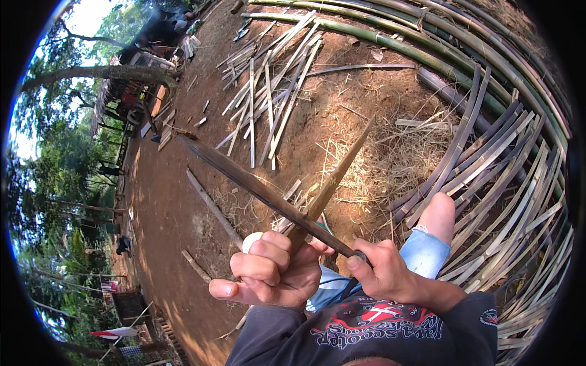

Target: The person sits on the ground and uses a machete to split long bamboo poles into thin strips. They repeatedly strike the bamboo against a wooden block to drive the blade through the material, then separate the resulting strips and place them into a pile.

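My left hand [274,268] is closed around the base of a long, tapering brown blade [339,174], whose point is up and to the right. A rounded white end [251,241] shows beside its fingers; I cannot tell what it belongs to. My right hand [387,271] grips a machete [244,180] near a dark collar, its long dark blade slanting up to the left. The two blades cross just ahead of my hands, the machete passing over the other. My right thumb lies along the grip, and most of both handles is hidden in my fingers.
Pale split bamboo strips [268,104] lie loosely piled ahead. Curved strips [488,195] are stacked at my right beside long green bamboo poles [390,43]. Shavings [390,161] cover the dirt in front. A stick [213,207] lies left of the blades; trees [61,177] stand beyond.
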`<state>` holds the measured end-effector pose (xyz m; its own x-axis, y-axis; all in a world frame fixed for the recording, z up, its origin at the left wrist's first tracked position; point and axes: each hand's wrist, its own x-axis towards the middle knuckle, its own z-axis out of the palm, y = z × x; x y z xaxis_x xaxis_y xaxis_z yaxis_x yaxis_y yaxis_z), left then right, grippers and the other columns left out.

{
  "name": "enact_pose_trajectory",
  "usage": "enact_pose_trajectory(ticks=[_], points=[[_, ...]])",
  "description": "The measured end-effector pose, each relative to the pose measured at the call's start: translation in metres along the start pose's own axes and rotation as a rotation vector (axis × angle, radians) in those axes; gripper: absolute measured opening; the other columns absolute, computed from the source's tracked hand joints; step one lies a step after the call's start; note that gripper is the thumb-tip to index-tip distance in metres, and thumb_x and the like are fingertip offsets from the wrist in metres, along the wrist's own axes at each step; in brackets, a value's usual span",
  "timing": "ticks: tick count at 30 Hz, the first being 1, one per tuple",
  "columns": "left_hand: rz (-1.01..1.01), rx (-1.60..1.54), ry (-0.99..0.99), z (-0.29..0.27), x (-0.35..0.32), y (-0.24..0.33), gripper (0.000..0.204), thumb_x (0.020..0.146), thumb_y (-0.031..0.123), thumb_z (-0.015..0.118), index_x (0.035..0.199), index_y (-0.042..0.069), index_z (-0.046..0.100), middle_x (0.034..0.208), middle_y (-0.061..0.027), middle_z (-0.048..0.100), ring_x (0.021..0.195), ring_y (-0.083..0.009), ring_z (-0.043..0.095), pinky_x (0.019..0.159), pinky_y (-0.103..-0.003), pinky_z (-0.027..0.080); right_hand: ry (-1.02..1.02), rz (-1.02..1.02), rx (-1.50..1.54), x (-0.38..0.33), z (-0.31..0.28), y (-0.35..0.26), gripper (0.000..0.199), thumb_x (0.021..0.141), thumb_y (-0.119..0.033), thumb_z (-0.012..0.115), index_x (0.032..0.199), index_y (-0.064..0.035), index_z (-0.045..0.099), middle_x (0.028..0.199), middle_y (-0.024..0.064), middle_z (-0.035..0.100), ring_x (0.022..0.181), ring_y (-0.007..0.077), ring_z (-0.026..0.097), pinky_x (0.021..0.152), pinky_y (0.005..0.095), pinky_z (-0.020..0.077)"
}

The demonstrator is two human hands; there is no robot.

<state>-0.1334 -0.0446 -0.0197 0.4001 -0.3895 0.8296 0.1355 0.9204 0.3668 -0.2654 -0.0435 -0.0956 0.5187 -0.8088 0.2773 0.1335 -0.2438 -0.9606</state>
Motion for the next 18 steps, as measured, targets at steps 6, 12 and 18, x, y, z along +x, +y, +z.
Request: enact_pose_trajectory(ticks=[6, 12, 18], points=[[-0.009, 0.057, 0.056, 0.0, -0.006, 0.005, 0.017, 0.099, 0.005, 0.045, 0.109, 0.015, 0.035, 0.072, -0.0019, 0.036, 0.057, -0.0154, 0.035, 0.057, -0.044, 0.05, -0.102, 0.043, -0.079, -0.004, -0.006, 0.031, 0.04, 0.097, -0.037, 0.057, 0.096, 0.0022, 0.061, 0.065, 0.0198, 0.061, 0.056, 0.0375, 0.065, 0.05, 0.0426, 0.0504], [0.083, 0.143, -0.05, 0.001, -0.007, -0.004, 0.018, 0.098, 0.006, 0.046, 0.113, 0.015, 0.039, 0.071, -0.0005, 0.032, 0.059, -0.0136, 0.033, 0.055, -0.037, 0.049, 0.033, -0.015, -0.097, -0.004, -0.001, 0.055, 0.042, 0.097, -0.036, 0.053, 0.075, 0.0001, 0.056, 0.051, 0.0147, 0.048, 0.043, 0.0337, 0.055, 0.045, 0.043, 0.0416], [0.183, 0.171, -0.054, -0.009, -0.007, -0.006, 0.024, 0.099, 0.003, 0.045, 0.118, 0.016, 0.039, 0.073, 0.0004, 0.034, 0.056, -0.0118, 0.029, 0.05, -0.03, 0.039, -0.034, -0.135, -0.099, -0.014, 0.004, 0.029, 0.037, 0.098, -0.034, 0.056, 0.087, 0.0004, 0.062, 0.062, 0.0205, 0.062, 0.056, 0.0389, 0.065, 0.051, 0.0439, 0.0509]])
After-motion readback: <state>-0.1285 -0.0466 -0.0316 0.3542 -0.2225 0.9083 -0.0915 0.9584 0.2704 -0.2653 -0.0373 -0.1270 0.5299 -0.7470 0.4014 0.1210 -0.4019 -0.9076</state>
